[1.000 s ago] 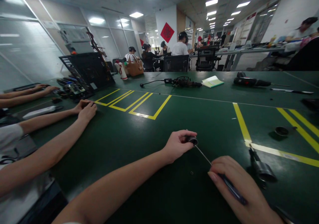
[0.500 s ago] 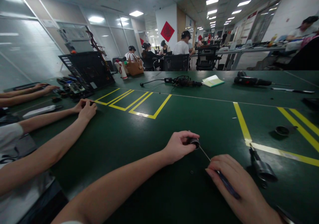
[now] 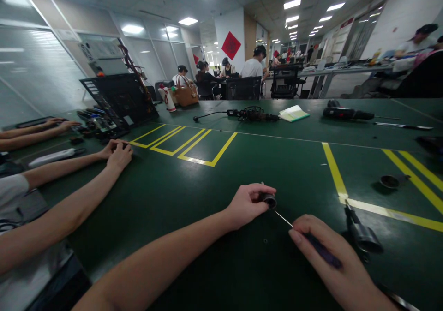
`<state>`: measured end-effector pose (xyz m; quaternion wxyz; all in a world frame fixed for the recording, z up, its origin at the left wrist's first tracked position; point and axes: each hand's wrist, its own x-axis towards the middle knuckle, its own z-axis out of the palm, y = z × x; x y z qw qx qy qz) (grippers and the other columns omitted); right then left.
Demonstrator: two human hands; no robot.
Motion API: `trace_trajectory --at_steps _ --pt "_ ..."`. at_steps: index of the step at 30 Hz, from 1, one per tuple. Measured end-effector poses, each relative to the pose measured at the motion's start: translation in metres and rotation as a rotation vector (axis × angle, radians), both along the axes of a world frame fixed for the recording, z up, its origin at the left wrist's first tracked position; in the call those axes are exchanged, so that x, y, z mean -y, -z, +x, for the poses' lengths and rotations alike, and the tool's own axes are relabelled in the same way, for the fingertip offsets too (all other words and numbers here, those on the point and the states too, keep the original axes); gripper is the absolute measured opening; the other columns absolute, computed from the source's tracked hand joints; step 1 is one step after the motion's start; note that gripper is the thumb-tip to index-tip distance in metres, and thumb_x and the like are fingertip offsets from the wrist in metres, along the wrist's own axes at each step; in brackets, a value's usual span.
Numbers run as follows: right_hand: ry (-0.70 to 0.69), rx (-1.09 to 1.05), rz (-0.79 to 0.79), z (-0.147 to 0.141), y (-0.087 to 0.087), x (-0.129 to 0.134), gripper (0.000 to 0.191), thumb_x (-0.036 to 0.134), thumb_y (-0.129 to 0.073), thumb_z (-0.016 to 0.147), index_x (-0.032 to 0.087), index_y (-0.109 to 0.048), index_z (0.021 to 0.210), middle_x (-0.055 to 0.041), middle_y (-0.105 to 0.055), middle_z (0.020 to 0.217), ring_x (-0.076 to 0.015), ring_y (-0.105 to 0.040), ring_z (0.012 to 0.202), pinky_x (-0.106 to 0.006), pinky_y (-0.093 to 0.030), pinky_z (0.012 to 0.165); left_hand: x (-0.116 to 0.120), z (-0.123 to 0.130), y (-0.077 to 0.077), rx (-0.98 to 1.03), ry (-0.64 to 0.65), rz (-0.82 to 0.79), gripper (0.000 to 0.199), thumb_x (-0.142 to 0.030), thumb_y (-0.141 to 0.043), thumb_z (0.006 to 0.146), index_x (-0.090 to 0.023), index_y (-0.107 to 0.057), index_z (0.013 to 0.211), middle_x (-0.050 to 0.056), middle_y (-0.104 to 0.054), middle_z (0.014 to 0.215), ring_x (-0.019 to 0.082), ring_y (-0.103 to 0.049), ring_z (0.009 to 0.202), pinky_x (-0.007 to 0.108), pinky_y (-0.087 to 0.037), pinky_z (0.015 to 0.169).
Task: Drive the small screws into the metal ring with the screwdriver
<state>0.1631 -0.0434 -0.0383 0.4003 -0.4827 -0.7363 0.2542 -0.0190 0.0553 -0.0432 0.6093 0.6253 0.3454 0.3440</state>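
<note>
Pinching the cup [image 3: 269, 201] between thumb and forefinger of the left hand [image 3: 244, 206], facing its open end toward the right hand [image 3: 321, 242], and hiding the other left fingertips from view. Pressing right thumb and fingers together around the handle of the screwdriver [image 3: 323, 251], pointing its thin shaft toward the cup, with the tip just beside the rim. Holding both above the green table [image 3: 173, 191]. Having a nut [image 3: 265, 241] lying below the cup, between the forearms. Having a bell [image 3: 367, 238] lying right of the right hand, tapering toward the corner of the yellow tape [image 3: 334, 170], and a second cup [image 3: 390, 181] resting farther off, inside the taped area. Showing a drill [image 3: 346, 113], a rod [image 3: 403, 126], a notepad [image 3: 294, 113] and a bundled cable [image 3: 252, 113] lying across the far side, with a bag [image 3: 187, 95] and a bottle [image 3: 167, 98] standing beyond, leftward. Showing a co-worker's hands [image 3: 118, 155] meeting at left near more tape, holding something too small to tell.
</note>
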Motion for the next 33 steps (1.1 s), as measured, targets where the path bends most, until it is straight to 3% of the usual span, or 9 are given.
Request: trace_trajectory --at_steps 7,14,21,29,33 --pt "0.0 -0.045 -0.023 0.0 -0.002 0.0 0.017 0.03 -0.049 0.091 0.023 -0.059 0.078 -0.0018 -0.063 0.078 -0.0174 -0.061 0.071 -0.027 -0.052 0.062 0.0 -0.001 -0.002 0.01 0.007 -0.015 0.041 0.001 -0.06 0.068 -0.014 -0.066 0.106 0.01 -0.066 0.106 0.02 -0.064 0.097 0.04 -0.049 0.09" --pt "0.059 -0.108 -0.166 0.0 -0.009 -0.006 0.024 0.036 -0.051 0.088 0.022 -0.06 0.071 0.0002 -0.062 0.067 -0.0157 -0.061 0.061 -0.023 -0.05 0.052 0.001 -0.001 -0.006 0.009 0.01 -0.044 0.041 0.003 -0.058 0.068 -0.014 -0.068 0.103 0.009 -0.067 0.105 0.02 -0.063 0.097 0.038 -0.048 0.09" --pt "0.114 -0.145 -0.24 0.002 -0.01 -0.008 0.027 0.041 -0.051 0.086 0.022 -0.064 0.072 -0.0007 -0.065 0.068 -0.0166 -0.063 0.062 -0.023 -0.05 0.052 0.002 0.001 -0.009 0.017 -0.033 -0.073 0.04 0.004 -0.059 0.066 -0.014 -0.069 0.101 0.009 -0.068 0.102 0.019 -0.064 0.097 0.038 -0.047 0.092" --pt "0.03 -0.082 0.047 -0.001 -0.001 -0.001 0.012 0.028 -0.051 0.089 0.023 -0.059 0.081 -0.0025 -0.062 0.08 -0.018 -0.063 0.073 -0.028 -0.053 0.063 0.002 0.002 -0.008 0.045 -0.06 -0.092 0.039 0.0 -0.064 0.068 -0.014 -0.067 0.104 0.009 -0.068 0.103 0.018 -0.064 0.093 0.037 -0.048 0.09" --pt "-0.005 -0.016 0.112 0.0 0.004 0.0 0.008 0.023 -0.05 0.09 0.024 -0.057 0.086 -0.0038 -0.062 0.085 -0.0192 -0.061 0.078 -0.03 -0.053 0.066 0.003 0.002 -0.006 0.024 -0.066 -0.081 0.038 -0.003 -0.067 0.068 -0.014 -0.067 0.104 0.01 -0.068 0.102 0.018 -0.065 0.091 0.038 -0.049 0.089"
